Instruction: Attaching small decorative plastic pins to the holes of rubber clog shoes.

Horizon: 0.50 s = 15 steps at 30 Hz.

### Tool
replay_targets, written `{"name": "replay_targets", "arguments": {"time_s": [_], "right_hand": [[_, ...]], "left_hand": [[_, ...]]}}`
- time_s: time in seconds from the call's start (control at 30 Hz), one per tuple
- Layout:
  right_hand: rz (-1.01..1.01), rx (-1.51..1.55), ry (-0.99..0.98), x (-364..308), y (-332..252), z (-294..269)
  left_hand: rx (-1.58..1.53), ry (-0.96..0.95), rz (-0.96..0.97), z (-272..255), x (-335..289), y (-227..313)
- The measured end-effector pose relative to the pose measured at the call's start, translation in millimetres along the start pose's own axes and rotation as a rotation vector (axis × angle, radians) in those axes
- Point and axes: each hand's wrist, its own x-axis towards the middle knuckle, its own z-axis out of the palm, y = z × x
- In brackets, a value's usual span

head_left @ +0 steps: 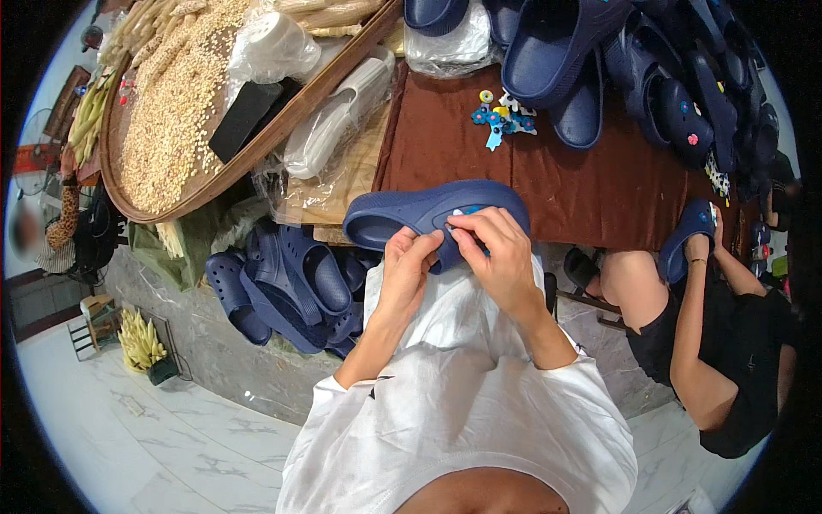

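Note:
A navy blue clog (398, 208) lies across my lap at the table's edge, its heel opening toward the left. My left hand (409, 264) grips the clog's near side, thumb on the upper. With thumb and forefinger, my right hand (495, 250) pinches a small pale shoe charm at the clog's upper; the fingers cover most of it. Bits of white and blue show on the upper beside those fingers. Farther back on the brown cloth (445, 141) rests a small pile of blue, white and yellow charms (505, 120).
Navy clogs (556, 51) crowd the table's far right; more clogs (295, 278) are heaped low at left. A round woven tray (163, 154) of pale grains stands far left, beside a bagged white shoe (330, 124). At right, a co-worker's hands hold another clog (685, 236).

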Motion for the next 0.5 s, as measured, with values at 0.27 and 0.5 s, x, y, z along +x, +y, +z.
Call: {"name": "replay_targets", "arguments": {"time_s": [0.27, 0.5], "right_hand": [[0.176, 0.093, -0.064, -0.4, -9.8, -5.8], [0.17, 0.068, -0.042, -1.4, -6.6, -1.2]], "left_hand": [[-0.014, 0.022, 0.014, 17.5, -6.3, 10.7], [0.013, 0.018, 0.009, 22.4, -6.1, 11.2]]}}
